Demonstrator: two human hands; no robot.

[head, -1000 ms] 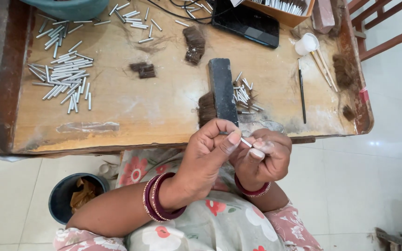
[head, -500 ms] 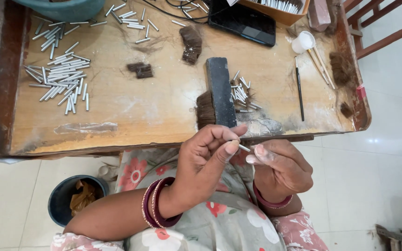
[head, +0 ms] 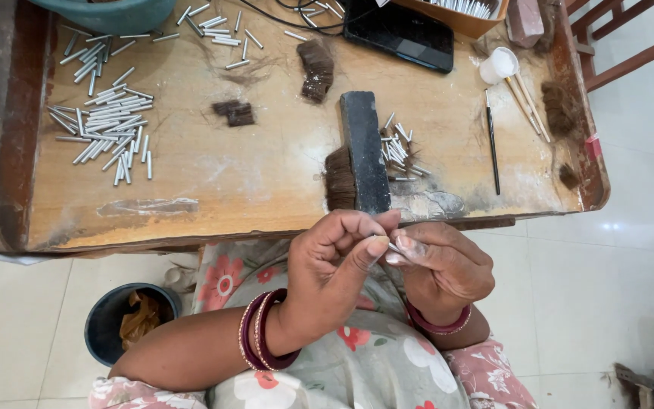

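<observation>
Low in the middle of the frame, just below the table edge, we pinch a small metal tube between both hands. The left hand grips its near end with thumb and forefinger; the right hand closes its fingertips on the other end. Whether hair is already in the tube we cannot tell — it is too small and mostly covered.

As we judge it, the work is early or midway: a big heap of bare tubes lies at the upper left of the table, more tubes are scattered along the top, and a smaller pile sits right of centre. We cannot make out which, if any, are finished.

A dark block stands upright in the middle, with a tuft of brown hair beside it. More hair bundles lie above it, with a smaller clump to their left. A phone lies at the top, a thin brush and a white cup at the upper right. A dark bucket stands on the floor at lower left.

Nothing blocks the hands — they work over the lap, clear of the table.
</observation>
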